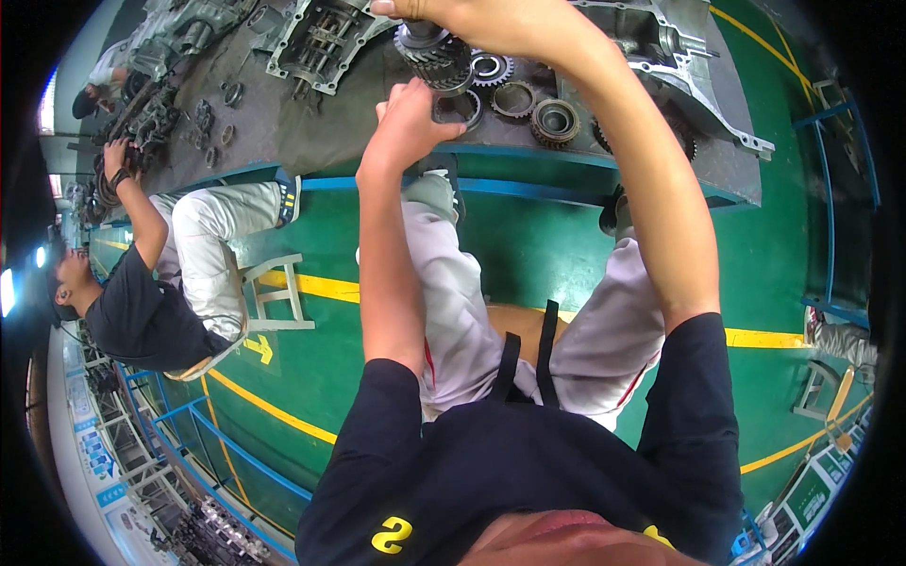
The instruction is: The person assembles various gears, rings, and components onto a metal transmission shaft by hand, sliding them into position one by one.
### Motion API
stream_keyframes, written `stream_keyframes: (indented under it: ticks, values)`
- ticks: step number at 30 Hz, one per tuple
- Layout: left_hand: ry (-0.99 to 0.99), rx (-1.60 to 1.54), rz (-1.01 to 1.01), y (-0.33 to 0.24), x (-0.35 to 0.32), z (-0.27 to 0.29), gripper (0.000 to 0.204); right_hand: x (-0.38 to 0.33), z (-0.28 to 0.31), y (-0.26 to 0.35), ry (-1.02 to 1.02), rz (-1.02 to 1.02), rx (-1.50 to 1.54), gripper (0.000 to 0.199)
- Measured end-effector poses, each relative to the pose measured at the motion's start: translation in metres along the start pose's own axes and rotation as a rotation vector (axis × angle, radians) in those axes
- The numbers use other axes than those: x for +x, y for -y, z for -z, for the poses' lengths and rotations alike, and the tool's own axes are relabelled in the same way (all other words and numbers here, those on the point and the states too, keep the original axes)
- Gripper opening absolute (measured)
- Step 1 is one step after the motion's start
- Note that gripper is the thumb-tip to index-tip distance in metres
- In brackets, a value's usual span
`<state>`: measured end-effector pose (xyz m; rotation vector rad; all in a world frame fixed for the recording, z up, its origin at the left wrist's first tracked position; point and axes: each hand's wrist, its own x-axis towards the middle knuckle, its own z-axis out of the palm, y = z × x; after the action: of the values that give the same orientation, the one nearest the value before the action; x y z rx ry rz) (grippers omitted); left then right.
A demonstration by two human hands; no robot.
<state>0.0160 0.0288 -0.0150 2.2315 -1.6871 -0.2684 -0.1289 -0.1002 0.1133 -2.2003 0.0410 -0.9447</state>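
A thick metal gear shaft (436, 62) with angled teeth stands at the near side of the workbench, at the top of the view. From above, my right hand (481, 21) is closed round its upper end; the picture's edge cuts off part of that grip. My left hand (404, 123) cups the lower end, fingers against the gear and thumb stretched out beside a toothed ring (466, 113). Exactly where the thumb touches is hard to make out. Right of the hands lie a gear ring (492, 68), a bronze-coloured ring (513, 98) and a thick gear hub (555, 123).
Open gearbox housings (326, 42) stand on the grey workbench (283, 127), another housing (675, 80) at right. Small parts (203, 118) lie at left. A co-worker (160, 292) sits left, hands on a gear assembly. A stool (278, 292) stands on the green floor.
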Motion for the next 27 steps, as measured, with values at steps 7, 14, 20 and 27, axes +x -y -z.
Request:
stream_keyframes:
  ticks: [7,14,20,27]
  values:
    - [-0.125,-1.094,-0.325,-0.022,0.020,0.007,0.117,-0.005,0.015,0.001,-0.008,0.033,0.005,0.028]
    - [-0.315,-1.086,-0.286,-0.016,0.040,0.024,0.060,-0.002,0.019,0.015,0.056,-0.133,0.050,0.028]
    - [-0.247,-1.172,-0.402,-0.010,0.036,0.027,0.047,-0.009,0.028,0.025,0.058,-0.134,-0.149,0.034]
    - [-0.265,-1.284,-0.398,-0.024,0.037,0.027,0.043,-0.112,0.020,-0.030,0.005,-0.046,-0.555,0.019]
